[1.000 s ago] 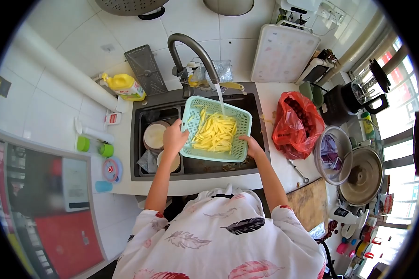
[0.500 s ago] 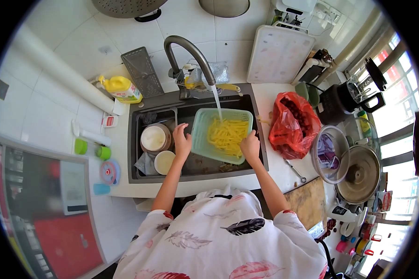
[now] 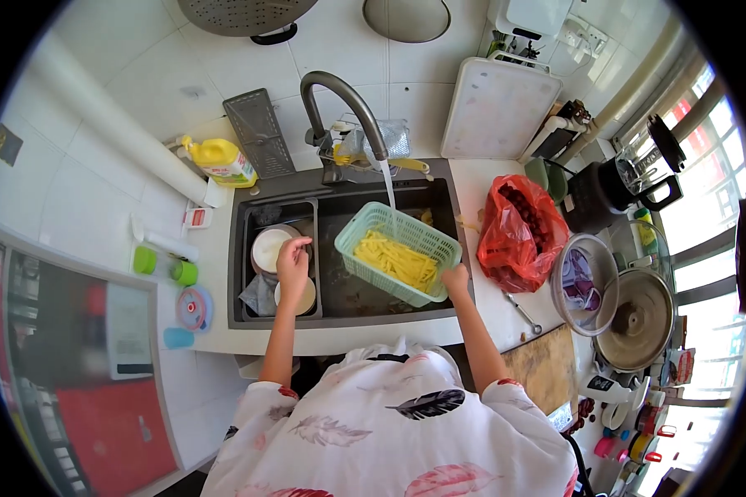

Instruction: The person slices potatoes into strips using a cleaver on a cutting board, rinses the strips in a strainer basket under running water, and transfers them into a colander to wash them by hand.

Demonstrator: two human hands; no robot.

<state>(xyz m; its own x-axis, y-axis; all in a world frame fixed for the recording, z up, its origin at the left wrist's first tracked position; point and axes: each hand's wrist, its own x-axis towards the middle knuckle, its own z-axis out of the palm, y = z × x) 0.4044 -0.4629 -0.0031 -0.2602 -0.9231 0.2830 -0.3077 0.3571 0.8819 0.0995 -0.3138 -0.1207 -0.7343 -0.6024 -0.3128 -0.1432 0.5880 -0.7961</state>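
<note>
A pale green slotted basket (image 3: 358, 263) hangs tilted over the right sink basin, with yellow cut strips (image 3: 396, 260) like potato inside. My right hand (image 3: 454, 282) grips its right end. Water from the curved faucet (image 3: 348, 89) falls at the basket's back edge. My left hand (image 3: 293, 263) is apart from the basket, above the left sink compartment, fingers loosely bent and holding nothing. Beneath and beside it are a white-topped bowl (image 3: 268, 247), a second, partly hidden bowl (image 3: 308, 296) and a grey cloth (image 3: 259, 293).
Right of the sink stand a red plastic bag (image 3: 506, 240) of dark round fruit, a clear bowl (image 3: 607, 308) with purple pieces, and a metal lid (image 3: 636, 321). A wooden board (image 3: 547, 369) lies nearer. A yellow detergent bottle (image 3: 220, 161) is at the back left.
The basket has turned and tipped, showing more of its slotted walls, and the strips have shifted left. My left hand has moved left and down, away from the basket. Water still runs.
</note>
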